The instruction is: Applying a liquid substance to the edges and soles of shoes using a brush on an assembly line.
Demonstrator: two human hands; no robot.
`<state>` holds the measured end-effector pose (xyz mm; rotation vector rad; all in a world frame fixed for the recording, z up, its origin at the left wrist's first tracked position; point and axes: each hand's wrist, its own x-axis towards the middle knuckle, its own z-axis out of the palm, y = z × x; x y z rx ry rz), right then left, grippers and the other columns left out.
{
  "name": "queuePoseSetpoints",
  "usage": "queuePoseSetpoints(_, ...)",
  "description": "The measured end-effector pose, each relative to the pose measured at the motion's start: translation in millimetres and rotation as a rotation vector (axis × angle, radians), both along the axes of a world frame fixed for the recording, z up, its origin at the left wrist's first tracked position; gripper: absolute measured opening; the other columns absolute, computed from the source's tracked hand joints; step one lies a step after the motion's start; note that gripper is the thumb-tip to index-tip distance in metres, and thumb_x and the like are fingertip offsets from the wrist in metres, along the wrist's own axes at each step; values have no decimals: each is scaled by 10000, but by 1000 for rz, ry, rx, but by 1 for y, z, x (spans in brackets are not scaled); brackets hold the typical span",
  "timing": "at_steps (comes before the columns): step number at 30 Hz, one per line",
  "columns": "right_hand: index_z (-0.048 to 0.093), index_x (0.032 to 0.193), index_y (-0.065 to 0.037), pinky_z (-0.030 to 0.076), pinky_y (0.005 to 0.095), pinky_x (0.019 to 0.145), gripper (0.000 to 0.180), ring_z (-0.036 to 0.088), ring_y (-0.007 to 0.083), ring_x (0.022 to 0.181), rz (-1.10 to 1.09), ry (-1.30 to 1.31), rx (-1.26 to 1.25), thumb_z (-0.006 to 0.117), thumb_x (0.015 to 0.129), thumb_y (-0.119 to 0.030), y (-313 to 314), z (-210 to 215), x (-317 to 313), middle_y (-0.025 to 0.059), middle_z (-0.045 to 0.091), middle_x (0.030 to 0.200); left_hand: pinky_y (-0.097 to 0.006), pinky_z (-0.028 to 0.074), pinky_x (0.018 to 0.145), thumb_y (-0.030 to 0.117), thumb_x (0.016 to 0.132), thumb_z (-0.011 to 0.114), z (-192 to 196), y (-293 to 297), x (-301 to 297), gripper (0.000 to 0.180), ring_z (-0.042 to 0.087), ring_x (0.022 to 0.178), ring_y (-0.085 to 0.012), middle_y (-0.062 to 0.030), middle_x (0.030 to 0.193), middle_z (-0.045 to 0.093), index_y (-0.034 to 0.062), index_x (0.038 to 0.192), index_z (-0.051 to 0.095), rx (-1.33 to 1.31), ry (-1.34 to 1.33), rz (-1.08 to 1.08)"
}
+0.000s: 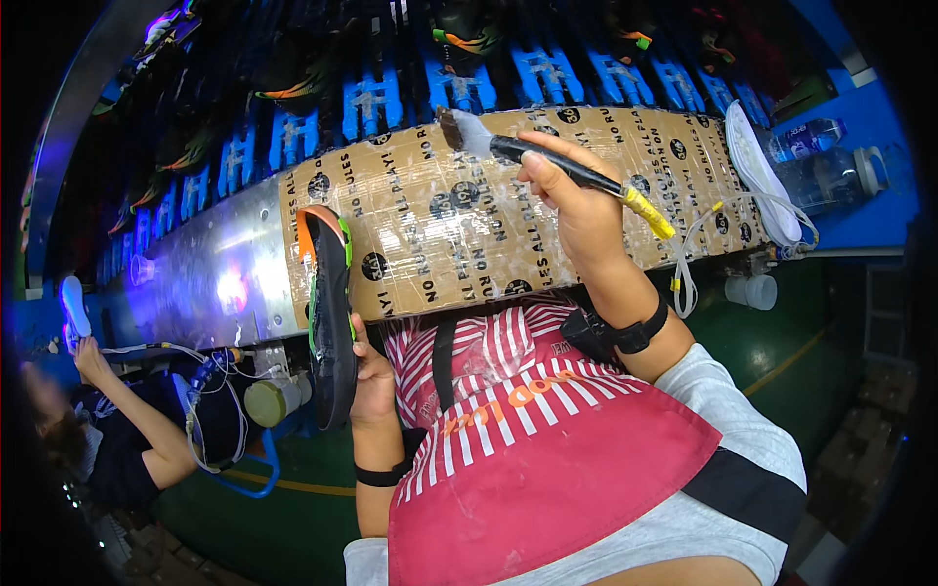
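My left hand (pixel 372 383) grips a dark shoe sole (pixel 330 313) with green and orange trim, held upright on its edge at the front of the workbench. My right hand (pixel 576 200) is raised over the bench and holds a black-handled brush (pixel 508 148) with yellow tape at its tail end. The pale bristles point up and to the left, well apart from the sole. A thin tube runs from the brush handle down to the right. A black strap sits on each wrist.
The bench is covered with taped brown cardboard (pixel 459 210) beside a shiny metal surface (pixel 205 273). Blue carriers with shoes (pixel 459 78) run behind it. Clear bottles (pixel 831 166) stand at the right. Another person (pixel 117 430) sits at the left holding a white sole.
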<state>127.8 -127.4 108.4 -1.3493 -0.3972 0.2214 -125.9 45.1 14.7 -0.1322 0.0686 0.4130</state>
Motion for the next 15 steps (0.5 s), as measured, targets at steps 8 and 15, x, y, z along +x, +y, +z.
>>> queuePoseSetpoints(8,624,1046,4,412,174,606,291,530,58,652,55,1,-35,653,793,-137,3,-8,2,39,631,762,-343,509,742,238,874,443,13,11,-11,483,544,1060,-341,-233,1289,436,21,1303,395,203,154,-41)
queuePoseSetpoints(15,637,1003,10,443,196,631,262,571,73,689,-46,14,-22,669,785,-132,-2,-21,15,50,646,770,-450,335,1007,482,922,255,75,8,3,606,485,1122,-329,-188,1262,459,56,1349,319,521,840,441)
